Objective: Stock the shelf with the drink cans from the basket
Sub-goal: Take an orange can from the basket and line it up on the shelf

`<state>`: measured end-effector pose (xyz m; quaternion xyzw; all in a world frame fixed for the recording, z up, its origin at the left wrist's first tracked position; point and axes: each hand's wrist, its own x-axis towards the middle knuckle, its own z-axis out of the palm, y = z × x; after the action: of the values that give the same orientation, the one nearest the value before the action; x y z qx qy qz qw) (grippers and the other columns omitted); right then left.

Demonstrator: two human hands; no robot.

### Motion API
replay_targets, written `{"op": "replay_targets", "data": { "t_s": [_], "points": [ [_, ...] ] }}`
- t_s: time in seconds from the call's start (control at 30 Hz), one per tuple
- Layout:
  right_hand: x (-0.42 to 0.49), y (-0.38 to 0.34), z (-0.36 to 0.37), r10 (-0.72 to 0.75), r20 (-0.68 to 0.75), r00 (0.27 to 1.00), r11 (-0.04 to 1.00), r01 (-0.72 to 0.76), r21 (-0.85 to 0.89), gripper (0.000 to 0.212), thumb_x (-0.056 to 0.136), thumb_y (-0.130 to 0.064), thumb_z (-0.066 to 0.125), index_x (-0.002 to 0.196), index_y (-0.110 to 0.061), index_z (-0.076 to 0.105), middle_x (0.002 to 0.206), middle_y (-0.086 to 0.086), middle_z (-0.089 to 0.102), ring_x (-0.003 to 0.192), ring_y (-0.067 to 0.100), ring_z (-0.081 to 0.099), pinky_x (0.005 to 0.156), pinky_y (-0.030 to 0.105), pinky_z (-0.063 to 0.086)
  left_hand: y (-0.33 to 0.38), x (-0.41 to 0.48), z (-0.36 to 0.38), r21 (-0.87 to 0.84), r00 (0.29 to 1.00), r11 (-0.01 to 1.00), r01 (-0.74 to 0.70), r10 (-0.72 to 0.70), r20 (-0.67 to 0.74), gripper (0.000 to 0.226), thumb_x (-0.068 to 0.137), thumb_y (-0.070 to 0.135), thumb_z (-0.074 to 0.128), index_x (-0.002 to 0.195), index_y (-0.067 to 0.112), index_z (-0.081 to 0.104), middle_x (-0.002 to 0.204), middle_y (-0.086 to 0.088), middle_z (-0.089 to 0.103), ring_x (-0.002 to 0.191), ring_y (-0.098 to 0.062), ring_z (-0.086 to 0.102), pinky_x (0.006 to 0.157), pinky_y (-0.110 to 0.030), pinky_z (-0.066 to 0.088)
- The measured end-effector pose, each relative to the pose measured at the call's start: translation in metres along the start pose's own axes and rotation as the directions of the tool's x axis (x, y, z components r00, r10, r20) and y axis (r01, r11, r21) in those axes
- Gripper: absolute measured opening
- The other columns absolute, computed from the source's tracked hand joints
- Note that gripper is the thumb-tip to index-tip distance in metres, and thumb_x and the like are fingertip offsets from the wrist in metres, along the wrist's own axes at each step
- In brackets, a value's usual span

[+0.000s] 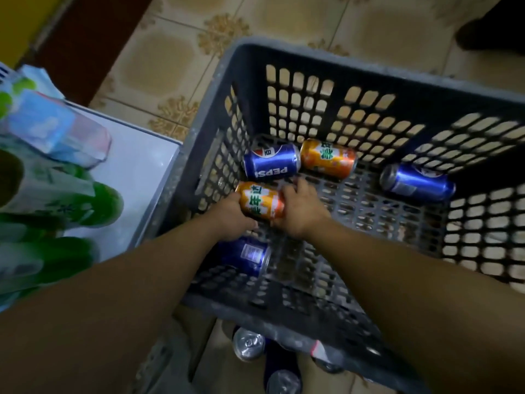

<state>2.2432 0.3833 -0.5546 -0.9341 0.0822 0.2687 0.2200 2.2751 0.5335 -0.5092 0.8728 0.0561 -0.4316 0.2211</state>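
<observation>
A: You were in the middle of a pick. Both your arms reached down into the basket [298, 56]. Your left grip [233, 220] and right grip [301, 209] were both curled round one orange can [260, 201], one at each end. It lay on its side, low by the left wall. I couldn't tell whether it was resting on the bottom or just lifted.

B: Either way, you had not got that can out of the basket. You also had more to fetch. A Pepsi can [271, 162] and a second orange can [328, 159] lay side by side just beyond your grips. A blue can [417, 182] lay well apart toward the right wall, and a near blue can [247, 254] lay just under your left wrist.

A: That made five cans in the basket, all on their sides. Most of its bottom was bare, so I'd judge you were well along, with several trips left.

B: The shelf [136, 177] was on your left, just beside the basket. It carried green bottles [93, 206] and wrapped packs [54, 129]. No drink can showed on the part in view, so I couldn't count what you had stocked.

A: A few loose cans [248, 344] also stood on the floor [170, 81] below the basket's near rim. I couldn't tell whether those were yours to shelve.
</observation>
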Motion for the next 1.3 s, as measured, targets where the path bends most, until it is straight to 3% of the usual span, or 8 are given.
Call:
{"op": "replay_targets", "data": {
  "t_s": [0.17, 0.33, 0.43, 0.53, 0.77, 0.97, 1.13, 1.3],
  "points": [
    [-0.029, -0.002, 0.000, 0.094, 0.111, 0.989, 0.886, -0.134, 0.444, 0.055, 0.079, -0.030, 0.076, 0.120, -0.022, 0.041, 0.106, -0.002, 0.052, 0.096, 0.018, 0.054, 0.084, 0.033, 0.046, 0.005, -0.008, 0.003, -0.157, 1.000, 0.987, 0.019, -0.022, -0.015, 0.067, 0.087, 0.021, 0.067, 0.144, 0.016, 0.032, 0.136, -0.007, 0.049, 0.117, -0.024, 0.051, 0.094, -0.030, 0.044],
    [-0.104, -0.006, -0.036, 0.199, 0.017, 0.980, 0.684, -0.151, 0.714, 0.061, 0.078, -0.026, 0.078, 0.127, -0.016, 0.043, 0.109, -0.003, 0.055, 0.097, 0.018, 0.057, 0.085, 0.034, 0.049, 0.026, -0.060, -0.023, -0.466, 0.998, 0.884, -0.013, -0.014, -0.054, 0.080, 0.080, 0.040, 0.069, 0.146, 0.026, 0.025, 0.141, -0.006, 0.047, 0.119, -0.029, 0.053, 0.101, -0.047, 0.045],
    [-0.160, -0.023, -0.072, 0.237, -0.074, 0.969, 0.573, -0.078, 0.816, 0.053, 0.079, -0.023, 0.078, 0.119, -0.020, 0.044, 0.098, -0.012, 0.054, 0.086, 0.005, 0.056, 0.071, 0.022, 0.047, 0.050, -0.122, -0.040, -0.643, 0.996, 0.765, 0.009, 0.048, 0.071, 0.052, 0.088, 0.041, 0.062, 0.134, 0.034, 0.037, 0.124, -0.002, 0.056, 0.112, -0.026, 0.055, 0.097, -0.047, 0.045],
    [-0.215, -0.050, -0.108, 0.234, -0.169, 0.957, 0.536, 0.018, 0.844, 0.052, 0.076, -0.022, 0.081, 0.115, -0.022, 0.046, 0.099, -0.013, 0.058, 0.087, 0.004, 0.058, 0.073, 0.022, 0.048, 0.069, -0.190, -0.060, -0.730, 0.985, 0.675, -0.106, 0.171, 0.016, 0.043, 0.089, 0.028, 0.063, 0.124, 0.035, 0.038, 0.119, -0.002, 0.056, 0.104, -0.025, 0.060, 0.086, -0.047, 0.051],
    [-0.338, -0.126, -0.175, -0.015, -0.324, 0.946, 0.631, 0.261, 0.731, 0.064, 0.068, -0.033, 0.083, 0.117, -0.030, 0.041, 0.107, -0.012, 0.059, 0.095, 0.003, 0.061, 0.085, 0.026, 0.051, 0.070, -0.364, -0.123, -0.629, 0.886, 0.624, -0.464, 0.317, -0.339, 0.052, 0.080, 0.005, 0.072, 0.115, 0.028, 0.043, 0.117, -0.009, 0.058, 0.098, -0.025, 0.063, 0.070, -0.042, 0.057],
    [-0.448, -0.211, -0.237, -0.364, -0.365, 0.857, 0.714, 0.508, 0.481, 0.062, 0.076, -0.035, 0.078, 0.124, -0.040, 0.038, 0.105, -0.021, 0.053, 0.092, -0.003, 0.055, 0.085, 0.023, 0.049, 0.032, -0.518, -0.173, -0.404, 0.704, 0.610, -0.682, 0.396, -0.590, 0.059, 0.074, 0.007, 0.078, 0.120, 0.026, 0.044, 0.115, -0.005, 0.057, 0.096, -0.019, 0.061, 0.065, -0.035, 0.054],
    [-0.525, -0.278, -0.249, -0.566, -0.354, 0.744, 0.695, 0.662, 0.280, 0.058, 0.083, -0.034, 0.074, 0.131, -0.027, 0.043, 0.104, -0.018, 0.047, 0.103, 0.006, 0.048, 0.068, 0.010, 0.035, -0.025, -0.625, -0.194, -0.280, 0.576, 0.629, -0.725, 0.331, -0.747, 0.057, 0.076, 0.005, 0.076, 0.118, 0.027, 0.044, 0.107, -0.005, 0.055, 0.088, -0.018, 0.061, 0.065, -0.032, 0.053],
    [-0.572, -0.341, -0.232, -0.676, -0.279, 0.682, 0.681, 0.723, 0.118, 0.067, 0.087, -0.049, 0.065, 0.141, -0.024, 0.036, 0.134, -0.005, 0.048, 0.127, 0.019, 0.047, 0.094, 0.031, 0.042, -0.097, -0.700, -0.199, -0.277, 0.510, 0.659, -0.699, 0.189, -0.839, 0.058, 0.075, 0.004, 0.076, 0.118, 0.028, 0.046, 0.109, -0.005, 0.055, 0.095, -0.023, 0.062, 0.080, -0.044, 0.056]
  ]
}}
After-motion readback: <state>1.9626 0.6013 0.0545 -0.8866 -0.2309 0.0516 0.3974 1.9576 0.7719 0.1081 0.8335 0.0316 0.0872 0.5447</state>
